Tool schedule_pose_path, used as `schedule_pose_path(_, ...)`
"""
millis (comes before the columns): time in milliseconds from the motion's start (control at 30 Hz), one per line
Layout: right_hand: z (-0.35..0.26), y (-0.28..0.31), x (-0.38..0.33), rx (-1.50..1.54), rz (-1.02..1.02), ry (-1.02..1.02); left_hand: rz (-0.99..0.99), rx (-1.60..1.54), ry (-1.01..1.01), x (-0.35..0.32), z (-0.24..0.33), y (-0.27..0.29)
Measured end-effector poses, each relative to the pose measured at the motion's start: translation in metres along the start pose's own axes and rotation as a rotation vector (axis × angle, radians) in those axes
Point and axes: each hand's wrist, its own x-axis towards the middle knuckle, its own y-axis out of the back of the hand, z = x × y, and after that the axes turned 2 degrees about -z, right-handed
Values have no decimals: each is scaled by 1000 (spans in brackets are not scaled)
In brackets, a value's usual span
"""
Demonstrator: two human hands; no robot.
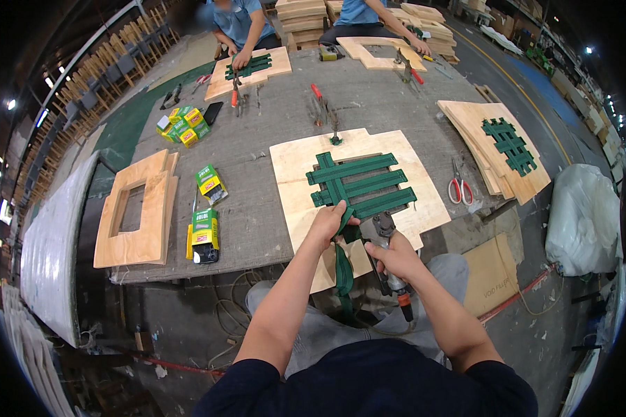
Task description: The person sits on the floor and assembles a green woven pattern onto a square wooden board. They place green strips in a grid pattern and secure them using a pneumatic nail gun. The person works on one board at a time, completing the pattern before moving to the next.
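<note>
In front of me a plywood panel (291, 174) lies on the table's near edge. Green webbing straps (368, 186) run across its opening, several one way and one crossing them at the left. My left hand (328, 224) pinches the crossing green strap near the panel's front; its loose end (343, 272) hangs toward my lap. My right hand (396, 257) is wrapped round a pneumatic staple gun (384, 224), with an orange and black fitting at its lower end. The gun's head is just right of my left hand, by the nearest straps.
Staple boxes (210, 184) and a framed panel stack (142, 240) sit left. Red-handled scissors (459, 191) lie right, before stacked panels with webbing (509, 146). A red-handled tool (318, 101) stands beyond my panel. Two co-workers (238, 24) sit across the table (257, 139).
</note>
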Motion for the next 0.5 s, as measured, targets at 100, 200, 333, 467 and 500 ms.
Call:
schedule_pose_path(100, -1, -6, 6, -68, 27, -51, -42, -31, 4, 2, -2, 5)
schedule_pose_path(200, 5, -6, 12, -55, 25, -22, -71, -65, 4, 3, -3, 7)
schedule_pose_path(333, -1, -12, 10, -88, -12, -52, -65, -93, 54, 3, -1, 11)
schedule_pose_path(467, -5, -19, 9, -114, -58, -69, -81, -93, 58, 1, -2, 13)
schedule_pose_path(500, -8, -16, 11, -121, -64, -69, -75, -91, 57, 3, 0, 12)
